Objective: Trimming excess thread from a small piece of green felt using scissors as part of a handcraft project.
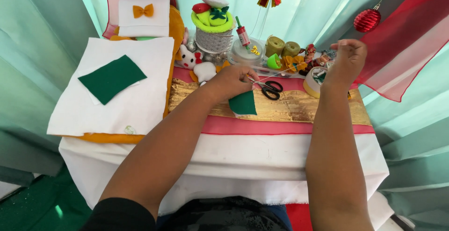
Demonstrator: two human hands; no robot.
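From the head camera we see our left hand [232, 81] pinching a small piece of dark green felt [243, 103] over the gold band of the table runner [304, 105], fingers closed on its upper edge; our right hand [347, 58] is raised off to the side, fingers pinched shut on a pale thread [280, 74] drawn taut between the two hands — whether a needle sits in that pinch we cannot tell. We judge the thread could snag on the black-handled scissors [270, 89] lying just beneath it, or pull the soft felt out of shape if tugged too hard. A larger green felt rectangle [111, 78] lies flat on white cloth [117, 90] to the left; ribbon spools [282, 47] stand behind, round and coarse-looking.
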